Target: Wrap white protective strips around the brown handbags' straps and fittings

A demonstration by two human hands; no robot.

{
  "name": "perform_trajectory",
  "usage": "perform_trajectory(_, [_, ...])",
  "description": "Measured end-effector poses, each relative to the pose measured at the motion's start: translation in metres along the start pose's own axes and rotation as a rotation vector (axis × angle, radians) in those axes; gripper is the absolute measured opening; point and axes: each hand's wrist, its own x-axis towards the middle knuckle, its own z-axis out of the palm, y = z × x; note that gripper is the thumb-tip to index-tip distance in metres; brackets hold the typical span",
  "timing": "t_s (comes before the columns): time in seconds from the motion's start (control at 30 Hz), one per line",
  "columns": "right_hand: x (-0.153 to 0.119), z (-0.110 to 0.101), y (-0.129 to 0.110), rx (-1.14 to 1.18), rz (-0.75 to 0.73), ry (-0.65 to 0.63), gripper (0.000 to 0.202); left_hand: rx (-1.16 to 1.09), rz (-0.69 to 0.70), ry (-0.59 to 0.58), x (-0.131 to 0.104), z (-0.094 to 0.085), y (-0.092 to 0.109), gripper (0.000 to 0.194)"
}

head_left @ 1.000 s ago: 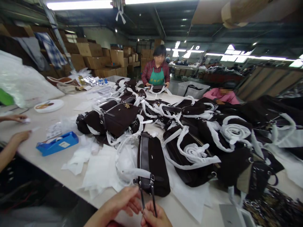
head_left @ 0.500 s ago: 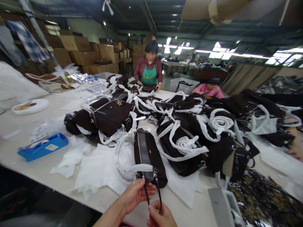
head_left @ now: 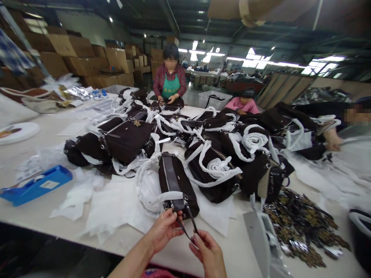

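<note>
A dark brown bag [head_left: 181, 175] with a zip and white-wrapped handles lies in front of me on white sheets. At its near end hangs a thin black strap [head_left: 189, 216], looped toward me. My left hand [head_left: 166, 227] pinches the strap where it meets the bag's near end. Lower and to the right, my right hand [head_left: 207, 251] has its thumb and fingers closed on the loop of the strap. Another dark bag [head_left: 214, 173] with wrapped handles rests just right of this one.
A blue tape dispenser [head_left: 39, 185] sits at left, a grey dispenser [head_left: 257, 239] at right beside a heap of bronze-coloured charms [head_left: 301, 224]. Dark bags [head_left: 127, 141] pile up beyond. A person [head_left: 169, 79] in a green apron stands across the table; others are at right.
The view has turned right, bringing in more of the person at the right edge. My right hand has risen a little along the strap, with its fingers more extended.
</note>
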Motion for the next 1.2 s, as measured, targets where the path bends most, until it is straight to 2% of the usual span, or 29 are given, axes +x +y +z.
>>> perform_trajectory(0.1, [-0.001,0.002,-0.008,0.215,-0.010,-0.023,0.050,-0.064,-0.005,0.045,-0.001,-0.002,-0.002,0.020])
perform_trajectory(0.2, [-0.003,0.006,-0.007,0.467,0.036,-0.204,0.047,-0.089,-0.001,0.068,0.001,-0.003,-0.005,0.019])
perform_trajectory(0.3, [-0.005,0.007,0.005,0.579,0.192,-0.359,0.041,-0.040,0.012,0.035,0.005,-0.001,-0.006,0.020])
perform_trajectory(0.4, [-0.005,0.007,0.016,0.532,0.297,-0.314,0.037,-0.002,0.013,-0.021,0.009,0.002,-0.009,0.023])
perform_trajectory(0.6, [-0.001,0.009,0.018,0.457,0.330,-0.150,0.051,-0.148,-0.027,-0.119,0.017,0.010,-0.019,0.029])
perform_trajectory(0.67, [0.002,0.009,0.022,0.462,0.388,-0.173,0.050,-0.213,-0.072,-0.126,0.019,0.014,-0.026,0.029])
perform_trajectory(0.77, [0.007,0.009,0.032,0.476,0.427,-0.274,0.044,-0.286,-0.128,-0.106,0.021,0.016,-0.034,0.027])
perform_trajectory(0.9, [0.009,0.015,0.036,0.572,0.404,-0.326,0.041,-0.293,-0.149,-0.151,0.024,0.011,-0.031,0.024])
perform_trajectory(0.97, [0.007,0.020,0.030,0.625,0.318,-0.330,0.039,-0.300,-0.122,-0.144,0.025,0.010,-0.024,0.021])
perform_trajectory(1.07, [0.006,0.021,0.017,0.519,0.160,-0.309,0.038,-0.330,-0.034,-0.009,0.023,0.012,-0.015,0.008])
perform_trajectory(1.13, [0.010,0.017,0.011,0.395,0.095,-0.232,0.039,-0.327,0.002,0.073,0.023,0.013,-0.013,0.006])
perform_trajectory(1.2, [0.017,0.012,0.006,0.318,0.052,-0.134,0.040,-0.319,0.011,0.104,0.023,0.012,-0.014,0.008])
